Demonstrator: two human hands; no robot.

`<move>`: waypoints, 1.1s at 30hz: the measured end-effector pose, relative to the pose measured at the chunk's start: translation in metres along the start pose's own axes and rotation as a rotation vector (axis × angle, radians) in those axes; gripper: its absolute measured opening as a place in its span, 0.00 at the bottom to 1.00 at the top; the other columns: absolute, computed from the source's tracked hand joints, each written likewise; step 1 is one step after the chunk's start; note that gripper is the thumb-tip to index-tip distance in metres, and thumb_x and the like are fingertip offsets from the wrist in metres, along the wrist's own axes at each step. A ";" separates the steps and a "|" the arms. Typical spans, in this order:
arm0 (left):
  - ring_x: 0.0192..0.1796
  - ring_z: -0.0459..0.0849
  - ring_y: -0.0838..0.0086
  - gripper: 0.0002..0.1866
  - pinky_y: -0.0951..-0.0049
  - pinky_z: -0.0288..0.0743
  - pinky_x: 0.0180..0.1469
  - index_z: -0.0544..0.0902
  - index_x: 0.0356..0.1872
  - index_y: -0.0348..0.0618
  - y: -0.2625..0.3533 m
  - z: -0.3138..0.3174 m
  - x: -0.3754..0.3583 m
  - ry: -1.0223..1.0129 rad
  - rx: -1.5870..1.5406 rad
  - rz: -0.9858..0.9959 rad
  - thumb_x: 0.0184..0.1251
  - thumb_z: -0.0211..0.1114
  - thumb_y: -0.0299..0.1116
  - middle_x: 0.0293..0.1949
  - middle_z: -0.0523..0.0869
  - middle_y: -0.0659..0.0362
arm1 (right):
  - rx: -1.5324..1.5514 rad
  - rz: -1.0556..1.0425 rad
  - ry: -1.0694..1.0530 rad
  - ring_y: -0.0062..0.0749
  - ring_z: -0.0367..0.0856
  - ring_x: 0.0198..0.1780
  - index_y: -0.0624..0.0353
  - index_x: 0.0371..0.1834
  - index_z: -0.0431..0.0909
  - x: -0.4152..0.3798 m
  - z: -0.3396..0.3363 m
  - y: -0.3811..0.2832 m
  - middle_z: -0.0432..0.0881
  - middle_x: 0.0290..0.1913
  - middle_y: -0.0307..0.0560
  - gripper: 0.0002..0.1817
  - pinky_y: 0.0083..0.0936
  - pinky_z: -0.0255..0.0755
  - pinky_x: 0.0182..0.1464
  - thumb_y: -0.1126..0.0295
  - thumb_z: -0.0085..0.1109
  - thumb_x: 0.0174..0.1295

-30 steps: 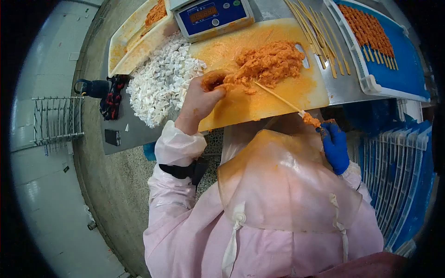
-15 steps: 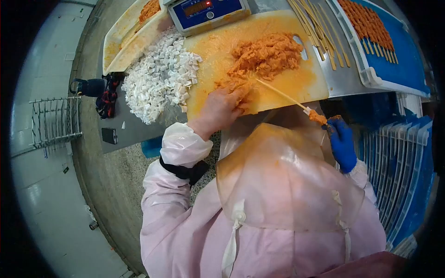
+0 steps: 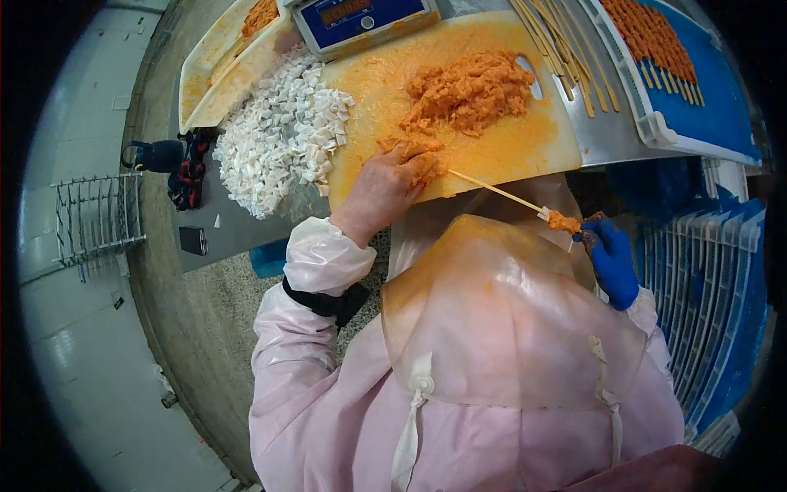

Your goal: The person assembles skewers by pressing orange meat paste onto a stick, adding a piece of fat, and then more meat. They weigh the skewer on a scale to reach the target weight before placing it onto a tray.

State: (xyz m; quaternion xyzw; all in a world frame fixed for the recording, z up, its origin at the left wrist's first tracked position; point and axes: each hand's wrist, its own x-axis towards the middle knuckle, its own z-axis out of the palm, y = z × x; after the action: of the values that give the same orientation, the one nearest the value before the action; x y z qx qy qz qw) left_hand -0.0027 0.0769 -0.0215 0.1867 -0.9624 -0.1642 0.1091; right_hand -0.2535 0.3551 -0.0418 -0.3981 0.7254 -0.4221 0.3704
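My bare left hand point(image 3: 385, 189) lies at the front left of the stained cutting board point(image 3: 541, 148), its fingers curled on orange meat. A wooden skewer point(image 3: 496, 189) runs from beside those fingers out past the board's front edge. At its right end are a white piece and a lump of orange meat point(image 3: 563, 221). My right hand point(image 3: 611, 262), in a blue glove, is closed on that end. The main orange meat pile point(image 3: 471, 94) sits on the board. White cubes point(image 3: 283, 135) are heaped to its left.
A scale point(image 3: 365, 25) stands behind the board, and a white tub point(image 3: 201, 82) at the back left. Bare skewers point(image 3: 574, 53) lie to the right, beside a blue-lined tray point(image 3: 705, 107) with meat skewers. Stacked racks point(image 3: 705, 303) stand at the lower right.
My right hand has shifted slightly right and down with the skewer. The skewer's left tip has moved left and down, nearer my left fingers. The view has shifted slightly.
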 end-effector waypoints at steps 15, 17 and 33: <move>0.47 0.80 0.60 0.16 0.63 0.74 0.51 0.83 0.45 0.47 -0.006 0.004 -0.003 -0.015 0.071 0.093 0.52 0.65 0.28 0.45 0.83 0.55 | 0.013 -0.006 -0.021 0.30 0.79 0.35 0.68 0.39 0.77 0.012 0.004 0.007 0.82 0.35 0.50 0.09 0.25 0.72 0.40 0.72 0.52 0.62; 0.47 0.80 0.60 0.16 0.63 0.76 0.49 0.83 0.44 0.47 -0.007 0.006 -0.003 -0.042 0.083 0.088 0.51 0.66 0.27 0.46 0.82 0.56 | 0.020 -0.029 -0.027 0.30 0.79 0.34 0.67 0.38 0.77 0.018 0.005 0.006 0.82 0.34 0.50 0.09 0.25 0.72 0.38 0.73 0.52 0.62; 0.48 0.80 0.62 0.18 0.62 0.74 0.50 0.83 0.46 0.48 -0.007 0.008 -0.003 -0.100 0.126 0.090 0.50 0.64 0.26 0.49 0.82 0.55 | -0.078 -0.145 -0.120 0.31 0.79 0.32 0.66 0.37 0.77 0.067 0.038 -0.025 0.80 0.29 0.53 0.08 0.28 0.70 0.34 0.72 0.54 0.60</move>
State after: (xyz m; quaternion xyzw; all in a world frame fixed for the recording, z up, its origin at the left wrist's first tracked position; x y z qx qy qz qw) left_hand 0.0005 0.0741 -0.0321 0.1414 -0.9825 -0.1072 0.0560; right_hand -0.2413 0.2757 -0.0464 -0.4884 0.6869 -0.3946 0.3659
